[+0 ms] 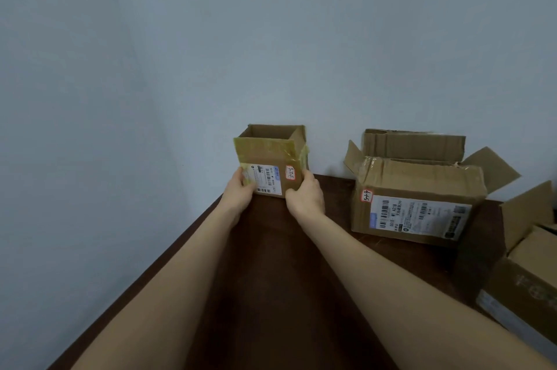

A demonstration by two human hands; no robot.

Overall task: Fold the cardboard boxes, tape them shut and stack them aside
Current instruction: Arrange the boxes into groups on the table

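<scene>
A small cardboard box (272, 155) stands at the far left corner of the dark wooden table (271, 264), against the wall. Its top is open, yellowish tape crosses its front, and it bears a white shipping label and a red-edged sticker. My left hand (241, 190) grips its lower left corner. My right hand (304, 195) grips its lower right corner, fingers curled round the edge. Both arms stretch forward over the table.
A larger cardboard box (422, 198) with its flaps open stands to the right by the wall, label facing me. Another open box (527, 273) sits at the right edge of view. The table's left edge runs diagonally beside the pale wall.
</scene>
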